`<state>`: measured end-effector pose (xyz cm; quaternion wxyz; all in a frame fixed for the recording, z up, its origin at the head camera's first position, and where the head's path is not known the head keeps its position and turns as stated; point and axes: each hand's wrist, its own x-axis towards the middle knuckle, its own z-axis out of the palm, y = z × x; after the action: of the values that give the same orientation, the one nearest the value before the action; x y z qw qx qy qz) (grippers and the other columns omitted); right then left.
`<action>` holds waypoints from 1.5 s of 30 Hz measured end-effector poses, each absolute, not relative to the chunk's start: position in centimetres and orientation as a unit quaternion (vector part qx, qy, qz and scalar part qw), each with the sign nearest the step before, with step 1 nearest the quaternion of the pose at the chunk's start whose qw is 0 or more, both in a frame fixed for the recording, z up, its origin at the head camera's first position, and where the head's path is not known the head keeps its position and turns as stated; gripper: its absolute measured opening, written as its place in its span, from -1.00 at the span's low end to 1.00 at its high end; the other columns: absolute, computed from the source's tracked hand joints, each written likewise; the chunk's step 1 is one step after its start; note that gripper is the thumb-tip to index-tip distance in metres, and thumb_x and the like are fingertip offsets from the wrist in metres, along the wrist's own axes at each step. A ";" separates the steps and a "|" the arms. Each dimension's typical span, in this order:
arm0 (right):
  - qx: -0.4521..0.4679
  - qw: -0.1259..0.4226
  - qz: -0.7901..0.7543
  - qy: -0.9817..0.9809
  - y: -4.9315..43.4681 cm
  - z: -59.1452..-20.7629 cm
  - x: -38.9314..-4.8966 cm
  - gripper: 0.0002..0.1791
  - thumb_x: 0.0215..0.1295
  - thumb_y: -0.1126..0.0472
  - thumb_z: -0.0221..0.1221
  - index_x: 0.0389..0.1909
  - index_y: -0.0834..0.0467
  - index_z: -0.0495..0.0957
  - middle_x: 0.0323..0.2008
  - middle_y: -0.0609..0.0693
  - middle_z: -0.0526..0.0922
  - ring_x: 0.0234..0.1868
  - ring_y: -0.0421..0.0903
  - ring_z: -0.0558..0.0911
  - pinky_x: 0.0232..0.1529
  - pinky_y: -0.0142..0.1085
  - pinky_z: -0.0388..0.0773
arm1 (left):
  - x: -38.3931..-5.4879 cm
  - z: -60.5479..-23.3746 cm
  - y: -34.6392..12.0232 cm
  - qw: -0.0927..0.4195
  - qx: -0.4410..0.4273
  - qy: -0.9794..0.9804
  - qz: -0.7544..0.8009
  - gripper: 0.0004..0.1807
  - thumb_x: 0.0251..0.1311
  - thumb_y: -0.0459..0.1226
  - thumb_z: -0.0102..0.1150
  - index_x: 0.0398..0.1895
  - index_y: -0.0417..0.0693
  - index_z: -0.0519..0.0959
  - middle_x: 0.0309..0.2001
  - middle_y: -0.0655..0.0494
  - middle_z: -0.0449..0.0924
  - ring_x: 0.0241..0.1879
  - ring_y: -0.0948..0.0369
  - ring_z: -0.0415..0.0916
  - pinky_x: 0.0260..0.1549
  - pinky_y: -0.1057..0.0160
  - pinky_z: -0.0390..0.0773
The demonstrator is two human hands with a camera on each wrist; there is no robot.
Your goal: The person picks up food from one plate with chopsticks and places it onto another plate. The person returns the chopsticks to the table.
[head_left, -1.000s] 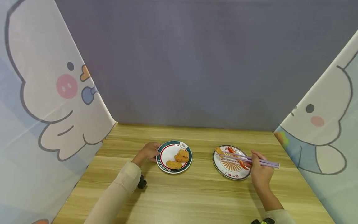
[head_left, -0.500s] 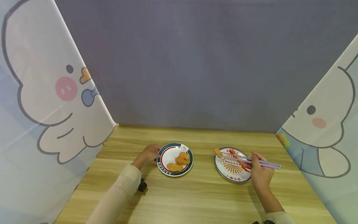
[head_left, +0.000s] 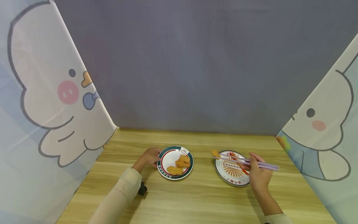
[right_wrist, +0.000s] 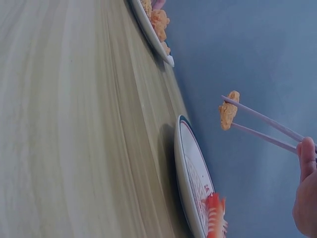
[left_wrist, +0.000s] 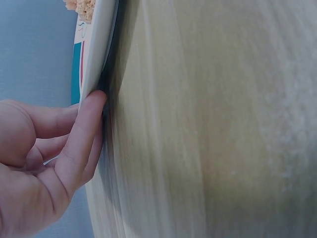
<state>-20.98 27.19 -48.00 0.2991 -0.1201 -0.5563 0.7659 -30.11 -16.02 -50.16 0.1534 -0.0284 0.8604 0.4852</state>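
Note:
My left hand (head_left: 150,157) pinches the left rim of a plate (head_left: 167,158) with a teal border, thumb over the edge and fingers underneath, as the left wrist view shows. Several pieces of fried chicken (head_left: 175,170) lie on its right and front part. In my right hand (head_left: 260,177) is a pair of lilac chopsticks (head_left: 267,165). Their tips grip a small piece of fried chicken (right_wrist: 228,110), held in the air above the left edge of a second plate (head_left: 233,179). A red-and-white shrimp (right_wrist: 216,215) lies on that plate, partly hidden by the chopsticks and hand in the head view.
Both plates stand on a wood-grain table (head_left: 201,199), with a strip of tabletop between them. A grey panel (head_left: 190,68) rises behind. Cartoon-printed panels (head_left: 67,118) flank the table on both sides.
The chopsticks have carried the fried chicken piece slightly left, past the right plate's edge. The left hand stays at its plate's rim. The head view has tilted slightly upward.

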 end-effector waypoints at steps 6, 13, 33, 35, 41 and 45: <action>-0.115 0.287 0.768 -0.560 26.5 -48.0 -21.2 -0.82 0.47 0.32 0.13 -0.10 0.32 0.66 -0.49 -0.01 0.73 -0.66 -0.18 0.70 -0.63 -0.39 0.71 | -30.0 -50.3 -16.1 0.147 -0.034 0.861 0.486 -0.54 0.21 -0.60 0.09 0.20 -0.31 0.54 -0.04 -0.28 0.56 -0.32 0.04 0.67 -0.48 0.14 0.82; -0.110 0.284 0.769 -0.562 25.7 -48.1 -21.5 -0.78 0.47 0.33 0.13 -0.06 0.41 0.62 -0.49 -0.04 0.74 -0.66 -0.17 0.70 -0.64 -0.38 0.70 | -30.0 -50.4 -16.3 0.152 -0.040 0.862 0.481 -0.54 0.24 -0.58 0.11 0.23 -0.29 0.54 -0.04 -0.24 0.56 -0.35 0.05 0.68 -0.47 0.16 0.82; -0.112 0.282 0.768 -0.564 24.9 -48.0 -21.4 -0.82 0.47 0.33 0.13 -0.13 0.31 0.68 -0.50 0.04 0.75 -0.65 -0.16 0.72 -0.63 -0.35 0.71 | -30.0 -50.9 -15.9 0.138 -0.027 0.864 0.484 -0.58 0.18 -0.60 0.14 0.14 -0.32 0.58 -0.16 -0.17 0.62 -0.41 0.10 0.67 -0.50 0.13 0.82; -0.111 0.282 0.767 -0.567 24.7 -48.0 -21.4 -0.82 0.47 0.33 0.13 -0.14 0.30 0.68 -0.50 0.04 0.75 -0.65 -0.16 0.71 -0.63 -0.35 0.71 | -30.0 -50.8 -15.8 0.137 -0.029 0.864 0.484 -0.58 0.18 -0.60 0.14 0.14 -0.32 0.58 -0.15 -0.18 0.62 -0.41 0.10 0.67 -0.50 0.13 0.82; -0.114 0.279 0.760 -0.575 24.2 -48.2 -21.5 -0.83 0.47 0.32 0.13 -0.19 0.23 0.71 -0.52 -0.01 0.75 -0.66 -0.17 0.71 -0.63 -0.36 0.71 | -29.9 -50.9 -15.9 0.140 -0.027 0.863 0.484 -0.60 0.21 -0.60 0.12 0.14 -0.34 0.56 -0.13 -0.20 0.61 -0.39 0.08 0.67 -0.49 0.14 0.82; -0.108 0.277 0.767 -0.569 23.8 -48.4 -21.5 -0.82 0.46 0.33 0.13 -0.14 0.32 0.69 -0.52 -0.01 0.75 -0.65 -0.16 0.72 -0.63 -0.36 0.71 | -29.9 -51.1 -15.9 0.139 -0.025 0.862 0.486 -0.59 0.21 -0.60 0.11 0.14 -0.33 0.57 -0.14 -0.20 0.59 -0.38 0.07 0.67 -0.49 0.14 0.82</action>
<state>-21.52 23.81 -48.42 0.2774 -0.1077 -0.5691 0.7666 -29.90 -15.91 -51.06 0.1393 -0.0254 0.8623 0.4862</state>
